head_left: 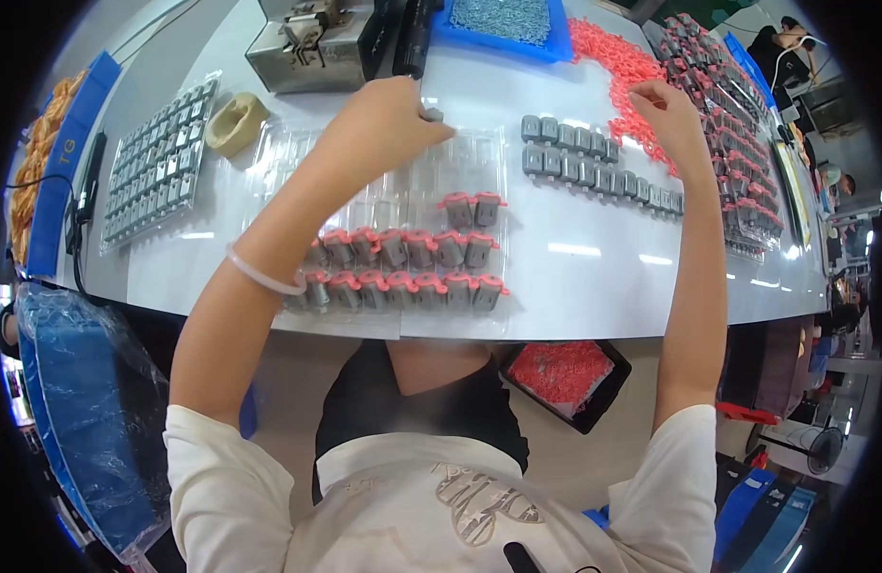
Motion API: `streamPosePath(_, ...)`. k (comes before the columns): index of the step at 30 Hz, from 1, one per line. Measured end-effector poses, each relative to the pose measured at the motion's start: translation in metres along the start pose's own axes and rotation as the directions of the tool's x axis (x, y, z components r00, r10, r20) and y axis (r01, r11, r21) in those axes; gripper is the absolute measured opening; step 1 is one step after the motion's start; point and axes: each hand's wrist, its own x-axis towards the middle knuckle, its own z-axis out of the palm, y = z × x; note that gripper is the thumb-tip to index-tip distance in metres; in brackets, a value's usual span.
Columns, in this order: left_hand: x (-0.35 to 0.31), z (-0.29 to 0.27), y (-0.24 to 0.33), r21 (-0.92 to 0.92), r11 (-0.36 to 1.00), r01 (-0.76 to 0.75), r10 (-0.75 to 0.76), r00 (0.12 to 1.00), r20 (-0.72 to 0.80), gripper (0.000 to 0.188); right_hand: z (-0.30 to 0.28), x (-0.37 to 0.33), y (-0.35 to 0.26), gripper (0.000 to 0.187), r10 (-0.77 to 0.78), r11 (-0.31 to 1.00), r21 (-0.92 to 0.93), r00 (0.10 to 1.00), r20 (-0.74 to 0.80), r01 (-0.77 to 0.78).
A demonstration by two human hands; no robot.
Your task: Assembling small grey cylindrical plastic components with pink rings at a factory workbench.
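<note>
Head view: toward twelve o'clock, the left hand is clamping a grey block in its fingers above the clear tray. Clipped blocks are sitting in the tray's six-o'clock rows. Toward two o'clock, the right hand is hovering beside loose pink clips; whether its curled fingers are gripping any, I cannot tell. Bare blocks are standing between.

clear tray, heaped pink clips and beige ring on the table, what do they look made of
Clear tray: glossy plastic, most likely; the table shows through and its ridges catch light.
Pink clips: probably moulded plastic, given the even color and repeated shape; possibly rubbery.
Beige ring: matte, perhaps rolled paper tape, as it shows little shine; plastic is possible.
</note>
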Motion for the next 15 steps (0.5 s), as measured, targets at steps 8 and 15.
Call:
streamPosePath(8, -0.044, -0.023, -0.015, -0.689, 0.704, -0.173, 0.064, 0.982, -0.180, 0.031, 0.021, 0.022, 0.009, 0.021, -0.062, 0.918, -0.390, 0.997, 0.038, 0.072)
streamPosePath(15, -0.139, 0.007, -0.001, -0.920, 0.355, -0.167, 0.023, 0.985, -0.170, 0.029, 0.022, 0.023, 0.014, 0.021, -0.098, 0.983, -0.160, 0.994, -0.038, 0.090)
